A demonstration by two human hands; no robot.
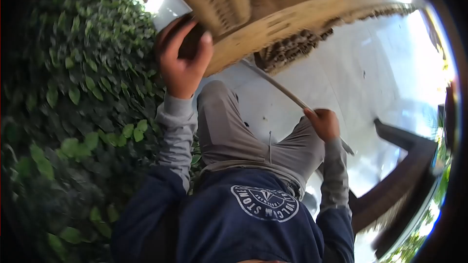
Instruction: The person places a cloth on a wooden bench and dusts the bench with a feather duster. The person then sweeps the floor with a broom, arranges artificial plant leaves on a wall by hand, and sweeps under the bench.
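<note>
My right hand (325, 123) is closed around a long thin stick (285, 91) that slants across my lap. The stick's far end reaches up to the lower edge of a large tan wooden-looking surface (292, 17); its near end sticks out below my fist. My left hand (185, 58) is raised beside the left end of that surface, thumb and fingers spread apart with nothing visible between them. Its fingertips are close to a ribbed, tan box-like piece (214, 0) on top; whether they touch it I cannot tell.
A dense wall of green leaves (83, 92) runs close along my left. Under the tan surface hangs a dark, rough brown cluster (292, 48). Pale flooring (356, 73) lies ahead and to the right. A dark brown angled beam (404, 175) stands at my right side.
</note>
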